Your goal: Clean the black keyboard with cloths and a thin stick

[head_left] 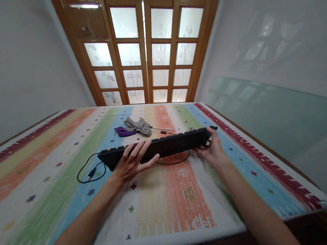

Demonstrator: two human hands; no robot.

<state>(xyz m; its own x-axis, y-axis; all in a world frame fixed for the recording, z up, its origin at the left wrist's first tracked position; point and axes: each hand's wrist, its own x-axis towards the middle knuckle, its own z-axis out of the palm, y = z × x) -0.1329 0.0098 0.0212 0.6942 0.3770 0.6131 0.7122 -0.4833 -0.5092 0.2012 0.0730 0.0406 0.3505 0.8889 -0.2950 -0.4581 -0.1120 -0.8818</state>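
A black keyboard (174,144) is held tilted up on its long edge above the tablecloth, its smooth side toward me and a row of keys along the top edge. My left hand (131,162) grips its left part, fingers spread across the near face up to the top edge and the thumb pointing right. At the right end, my right hand (213,149) grips the keyboard's corner, thumb on top; its other fingers are partly hidden below. The keyboard's cable loops out on the left and ends in a USB plug (91,174) lying on the cloth.
Behind the keyboard lie a grey cloth (139,126) with a purple part (123,131), a small black piece (163,132) and thin rods (164,128). A striped tablecloth (57,171) covers the table. Walls stand at both sides, and wooden glazed doors (144,45) rise behind.
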